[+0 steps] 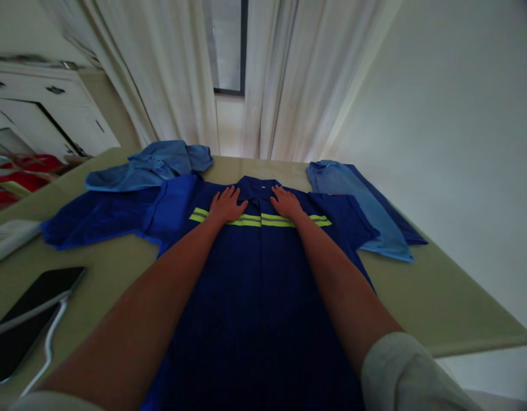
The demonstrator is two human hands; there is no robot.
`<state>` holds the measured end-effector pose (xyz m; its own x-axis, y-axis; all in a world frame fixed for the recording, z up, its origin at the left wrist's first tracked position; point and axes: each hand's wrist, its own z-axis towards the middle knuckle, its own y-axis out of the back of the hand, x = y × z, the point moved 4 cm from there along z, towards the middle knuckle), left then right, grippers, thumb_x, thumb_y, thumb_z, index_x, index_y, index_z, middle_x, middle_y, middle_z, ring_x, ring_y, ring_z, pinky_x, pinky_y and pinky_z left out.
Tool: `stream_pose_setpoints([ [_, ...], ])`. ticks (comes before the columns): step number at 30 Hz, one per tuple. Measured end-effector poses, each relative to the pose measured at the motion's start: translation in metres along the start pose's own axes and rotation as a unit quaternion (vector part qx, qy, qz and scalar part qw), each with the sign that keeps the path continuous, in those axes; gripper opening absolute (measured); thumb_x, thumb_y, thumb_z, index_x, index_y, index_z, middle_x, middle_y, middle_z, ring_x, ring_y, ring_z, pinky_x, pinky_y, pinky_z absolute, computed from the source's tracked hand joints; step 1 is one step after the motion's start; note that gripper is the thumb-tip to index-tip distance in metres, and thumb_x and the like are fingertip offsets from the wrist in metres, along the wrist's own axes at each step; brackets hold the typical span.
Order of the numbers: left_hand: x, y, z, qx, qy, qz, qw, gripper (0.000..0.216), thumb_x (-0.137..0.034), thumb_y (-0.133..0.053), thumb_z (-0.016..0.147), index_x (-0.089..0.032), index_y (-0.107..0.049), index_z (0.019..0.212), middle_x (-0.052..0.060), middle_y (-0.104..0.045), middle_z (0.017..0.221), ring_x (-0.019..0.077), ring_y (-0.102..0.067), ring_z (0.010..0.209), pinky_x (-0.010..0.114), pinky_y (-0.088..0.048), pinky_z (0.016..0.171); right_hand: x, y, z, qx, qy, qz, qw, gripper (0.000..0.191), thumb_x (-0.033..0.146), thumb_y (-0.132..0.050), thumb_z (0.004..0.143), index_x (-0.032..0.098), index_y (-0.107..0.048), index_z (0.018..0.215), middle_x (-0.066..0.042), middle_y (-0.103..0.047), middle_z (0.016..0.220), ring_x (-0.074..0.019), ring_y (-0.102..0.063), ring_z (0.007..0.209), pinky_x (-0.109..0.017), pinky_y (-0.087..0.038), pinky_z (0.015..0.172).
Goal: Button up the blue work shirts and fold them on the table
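A dark blue work shirt [263, 274] with yellow-and-grey reflective strips across the chest lies spread face up, collar at the far end. My left hand [226, 205] rests flat on its upper chest left of the collar, fingers spread. On the other side of the collar, my right hand [286, 202] presses flat in the same way, fingers apart. Under the shirt's left part a brighter blue garment [113, 211] shows, its sleeve stretched out to the left. The shirt's lower end runs out of view between my forearms.
On the table [417, 297], a crumpled light blue garment [161, 162] lies at the back left. A folded light blue garment [353, 200] lies at the right, by the wall. A black tablet [36, 302] with a white cable [52, 337] is near left. A white cabinet [53, 103] stands behind.
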<state>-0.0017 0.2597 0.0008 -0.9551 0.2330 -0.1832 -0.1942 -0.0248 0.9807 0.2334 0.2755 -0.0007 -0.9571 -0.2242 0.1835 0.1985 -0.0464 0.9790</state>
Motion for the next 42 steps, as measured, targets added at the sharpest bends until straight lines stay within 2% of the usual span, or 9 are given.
stream_pose_setpoints([
  [6, -0.016, 0.026, -0.063, -0.060, -0.025, 0.011, 0.998, 0.050, -0.036, -0.038, 0.104, -0.014, -0.060, 0.143, 0.018, -0.061, 0.149, 0.0313, -0.056, 0.138, 0.046, -0.042, 0.116, 0.042, 0.040, -0.065, -0.106, -0.017, -0.022, 0.994, 0.044, 0.039, -0.041, 0.108, 0.014, -0.065, 0.135, -0.018, -0.065, 0.143, -0.0281, -0.056, 0.135, -0.040, -0.039, 0.116],
  [9, -0.035, 0.032, -0.094, -0.058, -0.096, 0.008, 0.994, 0.041, -0.025, -0.039, 0.102, -0.018, -0.069, 0.130, 0.014, -0.069, 0.136, 0.0278, -0.062, 0.129, 0.042, -0.045, 0.113, 0.071, 0.046, -0.095, -0.049, -0.031, -0.027, 0.998, 0.051, 0.056, -0.045, 0.105, 0.016, -0.075, 0.112, -0.019, -0.075, 0.119, -0.0323, -0.069, 0.116, -0.041, -0.050, 0.101],
  [13, -0.056, 0.014, -0.142, 0.000, -0.153, -0.034, 0.988, 0.044, -0.028, -0.037, 0.105, -0.020, -0.064, 0.139, 0.012, -0.063, 0.148, 0.0244, -0.056, 0.139, 0.039, -0.040, 0.119, 0.099, 0.040, -0.139, 0.039, -0.028, -0.056, 0.997, 0.059, 0.067, -0.061, 0.091, 0.016, -0.077, 0.115, -0.023, -0.076, 0.118, -0.0386, -0.072, 0.110, -0.044, -0.055, 0.090],
  [18, -0.065, 0.002, -0.188, -0.009, -0.156, -0.024, 0.987, 0.059, -0.050, -0.036, 0.107, -0.025, -0.044, 0.160, 0.011, -0.037, 0.171, 0.0305, -0.032, 0.158, 0.053, -0.024, 0.129, 0.102, 0.043, -0.179, 0.025, -0.049, -0.047, 0.997, 0.039, 0.043, -0.058, 0.093, 0.017, -0.079, 0.115, -0.021, -0.077, 0.117, -0.0371, -0.073, 0.109, -0.043, -0.055, 0.089],
  [22, -0.077, 0.007, -0.193, 0.004, -0.146, -0.020, 0.989, 0.057, -0.040, -0.038, 0.106, -0.025, -0.044, 0.160, 0.012, -0.038, 0.170, 0.0314, -0.034, 0.157, 0.054, -0.025, 0.128, 0.098, 0.042, -0.198, 0.006, -0.069, 0.009, 0.998, 0.031, 0.037, -0.052, 0.097, 0.020, -0.076, 0.106, -0.015, -0.077, 0.112, -0.0308, -0.073, 0.108, -0.036, -0.054, 0.087],
  [26, -0.099, 0.009, -0.178, -0.004, -0.076, -0.044, 0.996, 0.047, -0.032, -0.049, 0.099, -0.029, -0.060, 0.145, 0.012, -0.055, 0.157, 0.0346, -0.051, 0.144, 0.058, -0.038, 0.118, 0.095, 0.031, -0.211, -0.026, -0.123, 0.041, 0.991, 0.024, 0.038, -0.052, 0.098, 0.025, -0.070, 0.108, -0.009, -0.076, 0.110, -0.0293, -0.072, 0.105, -0.035, -0.052, 0.083],
  [30, -0.115, 0.006, -0.169, -0.052, -0.053, -0.069, 0.995, 0.044, -0.029, -0.031, 0.107, -0.026, -0.069, 0.129, 0.010, -0.067, 0.140, 0.0275, -0.062, 0.128, 0.047, -0.046, 0.110, 0.096, 0.024, -0.217, -0.072, -0.086, 0.072, 0.991, 0.024, 0.039, -0.050, 0.101, 0.028, -0.064, 0.117, -0.006, -0.075, 0.109, -0.0268, -0.071, 0.101, -0.034, -0.051, 0.082],
  [34, -0.110, 0.001, -0.170, -0.063, -0.065, -0.089, 0.992, 0.043, -0.019, -0.036, 0.103, -0.027, -0.069, 0.130, 0.007, -0.069, 0.137, 0.0259, -0.062, 0.125, 0.041, -0.048, 0.107, 0.099, 0.028, -0.219, -0.086, -0.041, 0.088, 0.992, 0.021, 0.031, -0.052, 0.100, 0.028, -0.062, 0.118, -0.004, -0.073, 0.116, -0.0225, -0.068, 0.106, -0.030, -0.048, 0.087],
  [42, -0.107, 0.001, -0.174, -0.086, -0.100, -0.113, 0.985, 0.051, -0.010, -0.047, 0.092, -0.033, -0.070, 0.132, 0.001, -0.069, 0.141, 0.0249, -0.060, 0.131, 0.042, -0.042, 0.116, 0.100, 0.031, -0.218, -0.063, -0.079, 0.068, 0.993, 0.021, 0.040, -0.056, 0.100, 0.026, -0.067, 0.111, -0.006, -0.073, 0.115, -0.0250, -0.069, 0.107, -0.031, -0.049, 0.085],
])
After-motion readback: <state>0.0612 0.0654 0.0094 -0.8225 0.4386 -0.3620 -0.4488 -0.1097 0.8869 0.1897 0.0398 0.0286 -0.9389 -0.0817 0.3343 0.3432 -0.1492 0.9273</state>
